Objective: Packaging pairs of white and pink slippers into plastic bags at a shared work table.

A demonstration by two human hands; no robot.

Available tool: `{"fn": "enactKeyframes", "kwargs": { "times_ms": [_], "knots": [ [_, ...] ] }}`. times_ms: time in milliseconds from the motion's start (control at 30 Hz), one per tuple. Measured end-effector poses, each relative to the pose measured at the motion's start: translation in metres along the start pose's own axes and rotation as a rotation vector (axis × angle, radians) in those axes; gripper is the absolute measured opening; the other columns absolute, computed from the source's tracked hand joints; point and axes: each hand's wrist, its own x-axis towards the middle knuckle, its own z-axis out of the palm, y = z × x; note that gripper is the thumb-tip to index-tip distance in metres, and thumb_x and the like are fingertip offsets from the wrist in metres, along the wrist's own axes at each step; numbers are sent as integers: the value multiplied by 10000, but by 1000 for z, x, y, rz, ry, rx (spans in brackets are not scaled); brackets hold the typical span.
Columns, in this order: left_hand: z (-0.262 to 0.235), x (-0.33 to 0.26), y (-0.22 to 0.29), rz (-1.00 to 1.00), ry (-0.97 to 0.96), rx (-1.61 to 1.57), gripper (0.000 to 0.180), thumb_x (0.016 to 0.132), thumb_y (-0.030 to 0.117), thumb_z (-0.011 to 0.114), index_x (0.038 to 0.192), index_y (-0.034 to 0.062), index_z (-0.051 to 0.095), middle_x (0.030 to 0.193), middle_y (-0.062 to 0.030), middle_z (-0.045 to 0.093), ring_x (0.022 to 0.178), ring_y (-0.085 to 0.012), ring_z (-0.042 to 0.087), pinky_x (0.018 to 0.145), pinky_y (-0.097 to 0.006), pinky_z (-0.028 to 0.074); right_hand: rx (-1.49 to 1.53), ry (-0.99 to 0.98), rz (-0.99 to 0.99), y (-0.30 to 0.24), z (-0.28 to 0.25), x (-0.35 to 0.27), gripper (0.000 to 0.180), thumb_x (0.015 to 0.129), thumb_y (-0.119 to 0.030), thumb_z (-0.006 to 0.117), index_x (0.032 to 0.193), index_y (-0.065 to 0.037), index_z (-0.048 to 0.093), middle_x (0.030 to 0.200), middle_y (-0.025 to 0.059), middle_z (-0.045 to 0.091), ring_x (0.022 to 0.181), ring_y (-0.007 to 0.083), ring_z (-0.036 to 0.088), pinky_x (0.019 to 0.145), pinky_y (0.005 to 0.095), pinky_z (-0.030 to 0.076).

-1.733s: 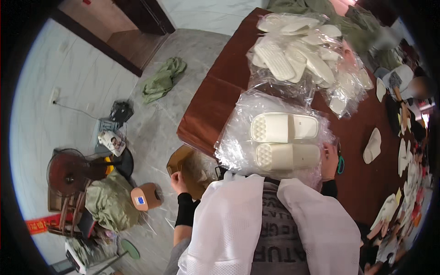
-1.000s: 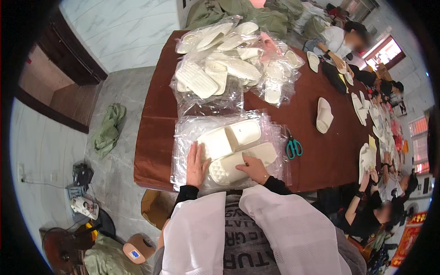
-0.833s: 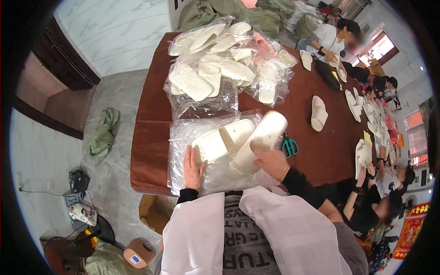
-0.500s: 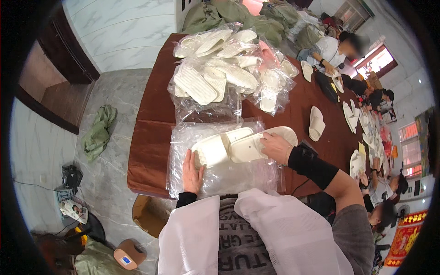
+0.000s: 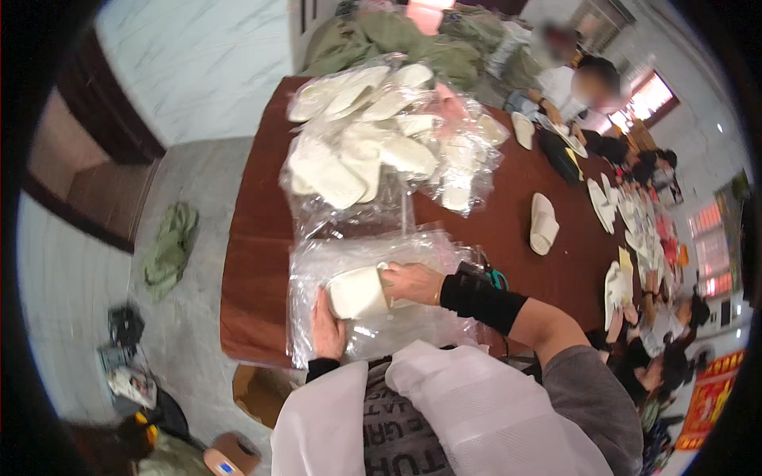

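Black lettering (image 5: 409,462) marks our shirt (image 5: 586,389); our left hand (image 5: 328,329), straight-fingered, touches a slipper (image 5: 357,294); our right hand (image 5: 412,284) curls, grip unclear.

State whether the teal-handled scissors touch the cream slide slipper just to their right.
Apart. The head view shows a strip of brown tablecloth between the teal-handled scissors and that cream slide slipper.

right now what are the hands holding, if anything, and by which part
A cream slipper lies between them: left hand at its toe end, right hand at its foot opening; whether either grips it cannot be told.
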Motion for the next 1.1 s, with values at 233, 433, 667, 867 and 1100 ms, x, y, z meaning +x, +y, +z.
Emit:
{"fn": "enactKeyframes", "kwargs": {
  "times_ms": [233,433,667,867,1100],
  "knots": [
    [-2,-12,-2,24,76,-108,666,813,53,518,1425,-64,284,1492,-270,271,1383,-422,271,1152,-453,218,19,87,138,-14,-26,-64,192,785,-236,659,926,-120,603,1069,68,516,1032,267,503,829,323,504],
    [-6,-12,6,127,-10,160,467,822,60,542,1282,-10,503,1466,-220,335,1383,-410,287,1135,-525,220,5,492,808,2,-59,-178,160,820,-220,648,923,-101,616,1063,79,552,1009,313,508,848,396,476],
    [-14,-9,23,85,-200,575,440,835,85,593,1274,90,558,1427,-108,455,1404,-337,295,1141,-596,125,-454,399,1311,92,-72,-274,182,811,-139,657,971,-61,617,1032,149,546,1043,353,509,788,439,492],
    [-33,-16,25,33,-201,343,452,865,59,584,1314,83,536,1472,-118,405,1418,-322,275,1144,-589,112,288,633,1184,175,-10,-181,351,849,-343,637,1004,-28,653,1019,200,645,986,340,610,858,417,477],
    [-28,-30,33,-72,-280,570,597,841,237,670,1403,191,473,1557,-133,250,1449,-388,154,1126,-635,64,833,771,1577,238,65,-88,623,754,-432,761,1158,6,578,969,85,621,836,209,595,579,338,521]
  ]
}}
